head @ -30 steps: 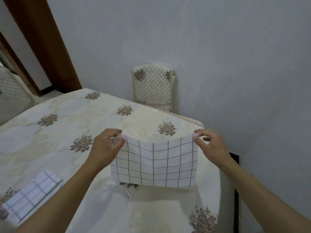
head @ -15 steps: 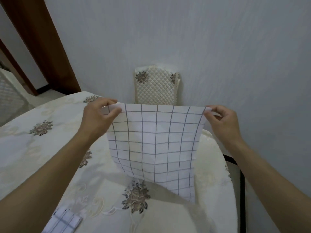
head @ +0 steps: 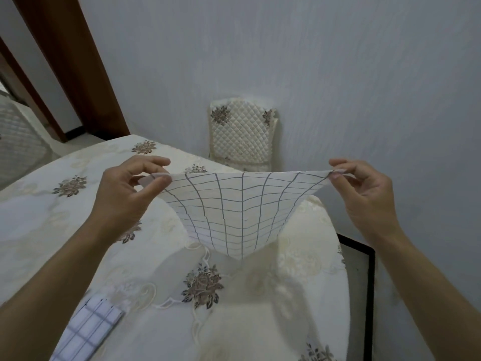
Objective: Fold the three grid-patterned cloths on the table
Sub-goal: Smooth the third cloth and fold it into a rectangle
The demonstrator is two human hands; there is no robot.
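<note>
Head camera looks down at a table (head: 52, 217) with a cream cloth with brown flowers on it. Low on the left lies a folded grid cloth (head: 88, 332), flat on the table, partly cut off by the picture edge. It looks done.

Next comes the left hand (head: 125, 194). Its thumb and fingers pinch the left top corner of another grid cloth (head: 239, 212). This cloth is up in the air over the middle of the table. Its top edge is pulled straight between the two hands. The rest sags down to a point, with a crease down the middle. The point hangs just over the table, near a brown flower; I cannot tell if it touches.

Behind the cloth a padded chair back (head: 242, 136) stands against the wall.

On the right, the right hand (head: 364, 194) pinches the other top corner the same way.

I think this cloth is being held out, ready for a fold. The next move should bring the two pinched corners together, or lay the cloth flat first. The edges need to line up, so both pinches must stay tight. A third cloth is not in view
</note>
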